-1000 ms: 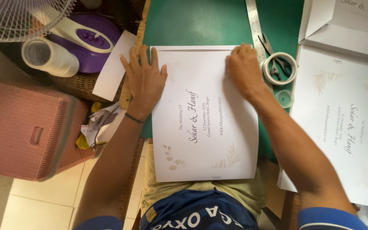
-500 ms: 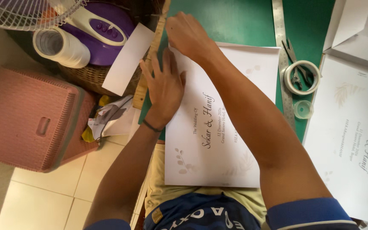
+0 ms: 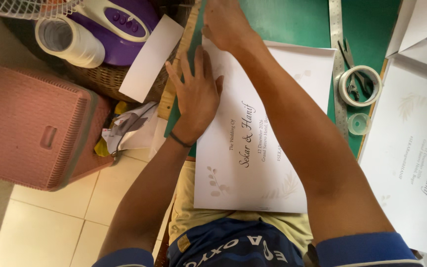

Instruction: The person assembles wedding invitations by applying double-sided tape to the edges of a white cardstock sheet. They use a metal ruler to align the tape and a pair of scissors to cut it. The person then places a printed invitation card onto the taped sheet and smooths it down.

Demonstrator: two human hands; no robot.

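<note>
hands pinning a printed sheet

the left hand (image 3: 196, 96) lies flat, fingers spread, its grip open and pressing the white printed sheet (image 3: 268, 138) onto the green tabletop (image 3: 292, 22), seemingly to stop it sliding. the right hand (image 3: 226, 22) crosses over to the sheet's top left corner, fingertips down at the edge; whether its grip pinches anything i cannot tell. a metal ruler (image 3: 338, 59), scissors (image 3: 350, 69) and a tape roll (image 3: 360, 86) sit just right of the sheet, near at hand.
</note>
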